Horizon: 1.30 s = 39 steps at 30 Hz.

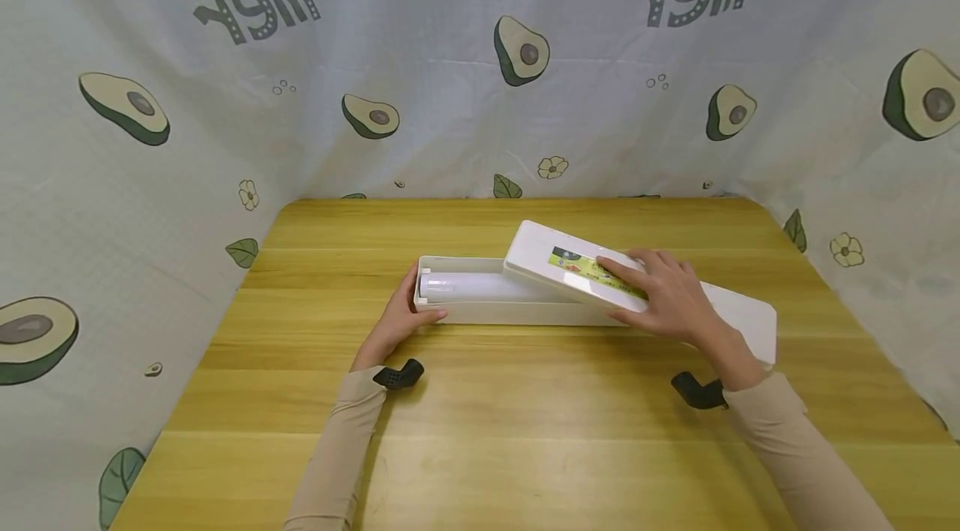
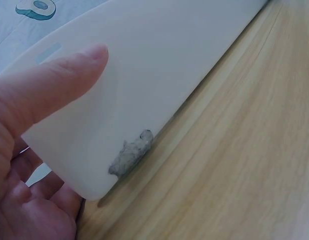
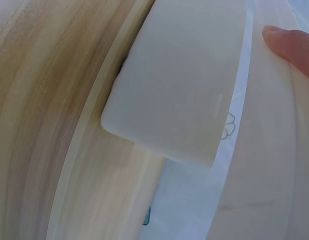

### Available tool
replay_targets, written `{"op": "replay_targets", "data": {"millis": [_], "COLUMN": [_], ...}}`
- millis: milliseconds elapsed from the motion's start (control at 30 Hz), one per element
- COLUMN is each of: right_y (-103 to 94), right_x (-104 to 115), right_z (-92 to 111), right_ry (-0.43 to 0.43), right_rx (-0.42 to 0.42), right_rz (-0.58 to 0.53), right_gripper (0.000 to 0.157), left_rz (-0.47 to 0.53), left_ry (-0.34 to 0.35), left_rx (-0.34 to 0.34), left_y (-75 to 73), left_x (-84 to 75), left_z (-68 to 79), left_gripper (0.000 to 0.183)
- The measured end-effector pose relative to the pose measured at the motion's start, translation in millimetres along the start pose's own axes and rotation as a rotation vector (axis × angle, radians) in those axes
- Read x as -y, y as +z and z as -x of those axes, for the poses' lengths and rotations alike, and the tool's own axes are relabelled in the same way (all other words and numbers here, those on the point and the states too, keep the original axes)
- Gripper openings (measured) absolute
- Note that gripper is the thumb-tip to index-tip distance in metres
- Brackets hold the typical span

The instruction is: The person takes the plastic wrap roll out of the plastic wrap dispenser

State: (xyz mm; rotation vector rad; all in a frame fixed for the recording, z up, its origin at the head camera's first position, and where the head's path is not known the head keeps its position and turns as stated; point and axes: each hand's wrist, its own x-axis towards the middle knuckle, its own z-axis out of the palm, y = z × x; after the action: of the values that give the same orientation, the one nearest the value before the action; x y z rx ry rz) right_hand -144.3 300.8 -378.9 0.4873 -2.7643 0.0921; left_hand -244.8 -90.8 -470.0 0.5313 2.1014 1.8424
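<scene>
Nearest, two beige sleeves reach in from the near edge of a wooden worktop (image 1: 525,448). Just beyond them, a long white box (image 1: 517,313) lies across the middle of the worktop, parallel to its near edge. The left hand (image 1: 397,318) holds the box's left end, thumb on the front wall and fingers (image 2: 54,82) curled round the end. Inside the uncovered left part lies a white roll (image 1: 472,288). The right hand (image 1: 671,293) rests on a white lid (image 1: 570,268) with a green label, fingers spread over its top, thumb at its front edge. The lid sits askew across the box's right part, covering it. Beyond the far edge hangs a pale cloth (image 1: 450,97) printed with avocados, which wraps round both side edges.
</scene>
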Motion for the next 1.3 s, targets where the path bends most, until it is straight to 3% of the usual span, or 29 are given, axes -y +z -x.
{"op": "replay_targets", "data": {"millis": [133,367,467,800,1100,1300], "right_y": [-1.0,-4.6,-5.4,-6.6,-7.9,-8.2], "right_x": [-1.0,-1.5,-1.8,-2.8,-7.0,-8.9], "right_z": [1.6,4.9,6.0,9.7,13.8,16.4], "right_ry": [0.014,0.039,0.049,0.049,0.056,0.067], "right_rx": [-0.001,-0.002,-0.001,-0.01,-0.023,-0.026], "right_rz": [0.003,0.004,0.004,0.011,0.018,0.015], "right_gripper": [0.075,0.075,0.074,0.075,0.075,0.075], "left_rz": [0.002,0.026,0.02,0.032,0.024,0.016], "left_ry": [0.027,-0.008,-0.007,0.004,0.009,0.012], "left_rx": [-0.002,0.011,0.012,0.019,0.005,0.003], "left_y": [0.0,3.2,3.7,3.5,0.4,0.5], "left_x": [4.0,-23.4,-24.6,-21.5,-0.7,2.9], "left_z": [-1.0,9.3,9.7,8.6,-0.2,-1.3], "left_gripper": [0.1,0.097,0.096,0.098,0.099,0.099]}}
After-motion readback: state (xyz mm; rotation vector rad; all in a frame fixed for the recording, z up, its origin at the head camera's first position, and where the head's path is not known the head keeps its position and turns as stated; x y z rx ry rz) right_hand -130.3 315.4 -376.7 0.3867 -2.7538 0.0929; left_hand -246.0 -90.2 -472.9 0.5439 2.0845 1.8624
